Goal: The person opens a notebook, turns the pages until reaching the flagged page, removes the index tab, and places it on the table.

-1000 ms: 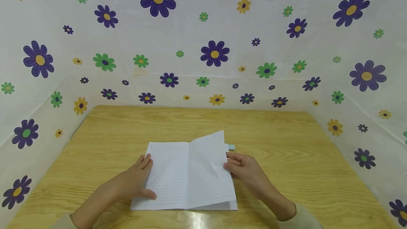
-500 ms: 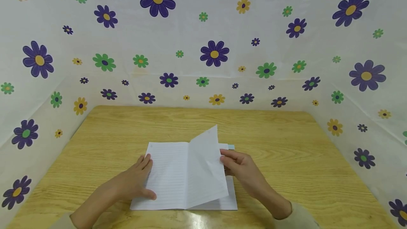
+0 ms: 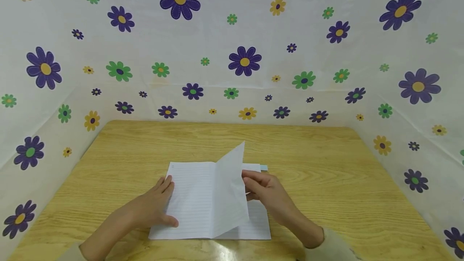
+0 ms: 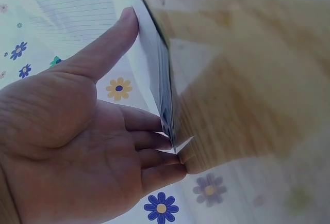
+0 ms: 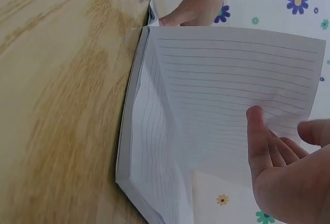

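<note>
An open lined notebook (image 3: 192, 200) lies on the table, its left page flat. My left hand (image 3: 152, 204) rests along that page's left edge, fingers extended and thumb on the paper. In the left wrist view, the left hand's (image 4: 77, 136) fingertips reach the notebook's edge. A single sheet (image 3: 230, 196) stands raised from the spine, slanting upward. My right hand (image 3: 273, 194) pinches its outer edge between thumb and fingers. Ruled lines cover the sheet (image 5: 232, 69) in the right wrist view, where the right hand (image 5: 289, 172) is beside it. The raised sheet hides part of the right page below.
A pale blue tab (image 3: 264, 168) sticks out at the notebook's upper right. The wooden table (image 3: 311, 152) extends around the notebook. White cloth (image 3: 210, 35) with printed flowers borders the table at the back and both sides.
My right hand has moved left with the pinched sheet, which has risen steeper toward the spine and uncovers more of the right page. The left hand has stayed put.
</note>
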Action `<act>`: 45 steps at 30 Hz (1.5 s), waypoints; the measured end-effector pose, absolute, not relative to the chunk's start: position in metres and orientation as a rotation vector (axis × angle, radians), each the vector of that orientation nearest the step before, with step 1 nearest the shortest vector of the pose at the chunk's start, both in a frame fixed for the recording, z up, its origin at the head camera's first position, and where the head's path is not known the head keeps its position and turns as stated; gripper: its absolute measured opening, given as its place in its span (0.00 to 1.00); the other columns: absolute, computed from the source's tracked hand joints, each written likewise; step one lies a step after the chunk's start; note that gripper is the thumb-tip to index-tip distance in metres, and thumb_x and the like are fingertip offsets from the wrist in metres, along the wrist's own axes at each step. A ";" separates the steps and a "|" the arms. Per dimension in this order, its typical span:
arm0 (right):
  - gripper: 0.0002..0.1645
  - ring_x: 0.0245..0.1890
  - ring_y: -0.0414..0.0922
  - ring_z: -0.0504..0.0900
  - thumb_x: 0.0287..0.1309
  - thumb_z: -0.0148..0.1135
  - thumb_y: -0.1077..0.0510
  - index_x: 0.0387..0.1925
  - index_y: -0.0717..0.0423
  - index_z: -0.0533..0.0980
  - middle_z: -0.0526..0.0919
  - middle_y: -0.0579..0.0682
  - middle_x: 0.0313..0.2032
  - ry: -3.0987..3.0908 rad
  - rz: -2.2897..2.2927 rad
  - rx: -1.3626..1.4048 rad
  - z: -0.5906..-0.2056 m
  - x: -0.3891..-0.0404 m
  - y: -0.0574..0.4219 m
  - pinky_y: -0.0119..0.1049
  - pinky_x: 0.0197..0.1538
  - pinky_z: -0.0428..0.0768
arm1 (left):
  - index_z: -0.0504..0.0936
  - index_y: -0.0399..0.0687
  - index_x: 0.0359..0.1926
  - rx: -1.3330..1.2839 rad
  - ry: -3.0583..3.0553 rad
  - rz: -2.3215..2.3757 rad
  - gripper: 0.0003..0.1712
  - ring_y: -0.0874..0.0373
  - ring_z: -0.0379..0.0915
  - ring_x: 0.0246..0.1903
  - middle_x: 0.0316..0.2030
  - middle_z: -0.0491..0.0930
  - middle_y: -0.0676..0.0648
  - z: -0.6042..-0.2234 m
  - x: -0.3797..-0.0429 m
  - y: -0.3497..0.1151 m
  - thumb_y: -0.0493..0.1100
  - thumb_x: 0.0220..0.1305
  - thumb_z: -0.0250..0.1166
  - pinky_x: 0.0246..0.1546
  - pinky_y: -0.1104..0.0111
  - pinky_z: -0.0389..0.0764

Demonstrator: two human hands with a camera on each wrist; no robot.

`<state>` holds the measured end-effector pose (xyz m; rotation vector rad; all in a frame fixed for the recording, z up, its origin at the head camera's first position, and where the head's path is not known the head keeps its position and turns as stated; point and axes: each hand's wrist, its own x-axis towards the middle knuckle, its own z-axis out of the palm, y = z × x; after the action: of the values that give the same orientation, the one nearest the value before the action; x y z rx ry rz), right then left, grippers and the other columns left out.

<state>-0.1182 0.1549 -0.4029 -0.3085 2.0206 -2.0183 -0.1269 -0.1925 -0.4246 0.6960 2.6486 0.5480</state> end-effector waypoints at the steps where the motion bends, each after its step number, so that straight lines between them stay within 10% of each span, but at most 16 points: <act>1: 0.28 0.44 0.44 0.86 0.75 0.58 0.60 0.68 0.74 0.70 0.84 0.60 0.52 2.018 -2.014 -0.331 -0.403 -0.118 0.154 0.39 0.48 0.86 | 0.55 0.16 0.73 0.690 2.647 0.547 0.67 0.23 0.36 0.75 0.76 0.44 0.20 -0.424 -0.127 -0.192 0.63 0.55 0.76 0.72 0.36 0.51; 25: 0.28 0.38 0.53 0.90 0.73 0.61 0.59 0.68 0.71 0.72 0.86 0.57 0.50 2.042 -1.896 -0.380 -0.411 -0.119 0.135 0.47 0.63 0.78 | 0.58 0.25 0.75 0.609 2.716 0.597 0.59 0.27 0.41 0.76 0.78 0.47 0.26 -0.413 -0.131 -0.207 0.66 0.64 0.69 0.69 0.36 0.58; 45: 0.21 0.60 0.57 0.82 0.75 0.58 0.62 0.65 0.63 0.77 0.79 0.65 0.63 1.977 -1.791 -0.629 -0.414 -0.121 0.121 0.39 0.52 0.85 | 0.59 0.31 0.77 0.629 3.030 0.753 0.39 0.33 0.59 0.72 0.77 0.57 0.32 -0.376 -0.119 -0.210 0.53 0.79 0.57 0.67 0.38 0.65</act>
<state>-0.1211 0.1210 -0.4137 -0.6292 1.9774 -1.7905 -0.1187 -0.2102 -0.3761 0.6294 3.0299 0.7534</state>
